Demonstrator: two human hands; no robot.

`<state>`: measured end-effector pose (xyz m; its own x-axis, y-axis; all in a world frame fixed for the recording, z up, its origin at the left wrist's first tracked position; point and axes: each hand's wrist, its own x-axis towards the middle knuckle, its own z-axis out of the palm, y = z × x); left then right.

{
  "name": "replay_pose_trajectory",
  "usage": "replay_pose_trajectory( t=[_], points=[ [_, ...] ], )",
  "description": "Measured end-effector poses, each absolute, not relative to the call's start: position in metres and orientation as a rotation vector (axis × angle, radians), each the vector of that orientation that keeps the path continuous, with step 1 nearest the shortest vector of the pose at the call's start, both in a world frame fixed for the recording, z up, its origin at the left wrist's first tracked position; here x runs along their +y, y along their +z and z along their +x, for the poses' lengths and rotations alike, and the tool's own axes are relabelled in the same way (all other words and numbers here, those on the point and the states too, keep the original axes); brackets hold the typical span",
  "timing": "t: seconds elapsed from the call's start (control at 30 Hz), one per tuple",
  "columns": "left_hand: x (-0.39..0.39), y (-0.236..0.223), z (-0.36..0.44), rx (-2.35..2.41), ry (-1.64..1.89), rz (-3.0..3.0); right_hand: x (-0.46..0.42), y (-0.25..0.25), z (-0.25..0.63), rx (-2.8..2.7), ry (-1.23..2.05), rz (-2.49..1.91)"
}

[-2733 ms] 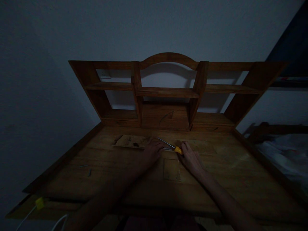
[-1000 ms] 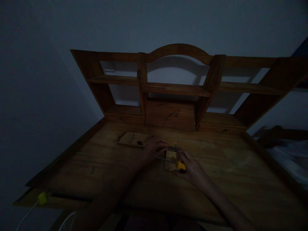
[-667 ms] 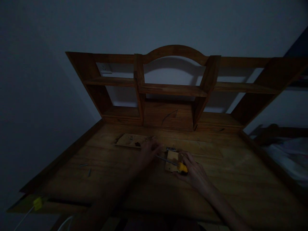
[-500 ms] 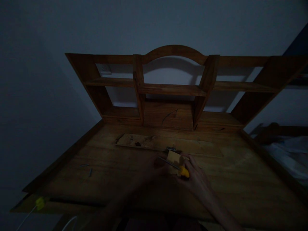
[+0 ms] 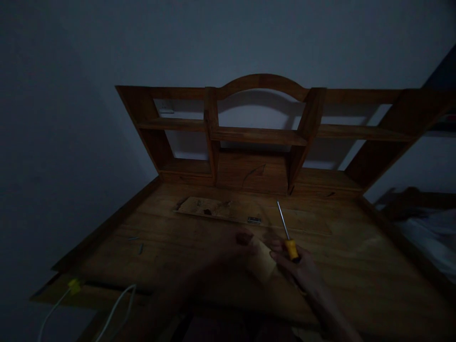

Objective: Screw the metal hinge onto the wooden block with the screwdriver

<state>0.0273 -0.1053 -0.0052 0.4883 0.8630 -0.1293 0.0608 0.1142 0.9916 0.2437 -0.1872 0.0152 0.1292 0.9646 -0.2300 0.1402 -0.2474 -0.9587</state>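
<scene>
A pale block (image 5: 262, 262), apparently wood, is held over the desk between my two hands. My left hand (image 5: 237, 244) grips its left edge, with the fingers dim and partly blurred. My right hand (image 5: 302, 268) keeps its thumb against the block's right edge. In that same hand is a screwdriver (image 5: 291, 248) with a yellow handle, its metal shaft pointing up and away from me. Just beyond the block, a small metal piece (image 5: 254, 220) lies by the edge of a long thin board (image 5: 299, 221).
The wooden desk (image 5: 356, 266) carries a shelf unit (image 5: 258, 136) at its back against the wall. Two small metal pieces, possibly screws (image 5: 140, 248), lie at left. A yellow plug-like item (image 5: 74, 286) with a white cord is at the front left edge.
The screwdriver has swung from lying across the block, tip left, to pointing up and away in my right hand. The block has turned and come slightly nearer. The view has shifted a little.
</scene>
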Motion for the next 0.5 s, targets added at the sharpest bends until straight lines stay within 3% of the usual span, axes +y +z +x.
replay_pose_trajectory(
  t=[0.27, 0.5],
  points=[
    [-0.101, -0.017, 0.041, 0.959, 0.917, 1.015, -0.193, 0.000, 0.269, -0.999, 1.267, -1.605],
    [-0.093, -0.028, 0.033, 0.944, 0.870, 0.971, -0.190, -0.003, 0.278, -0.921, 1.318, -1.624]
  ],
)
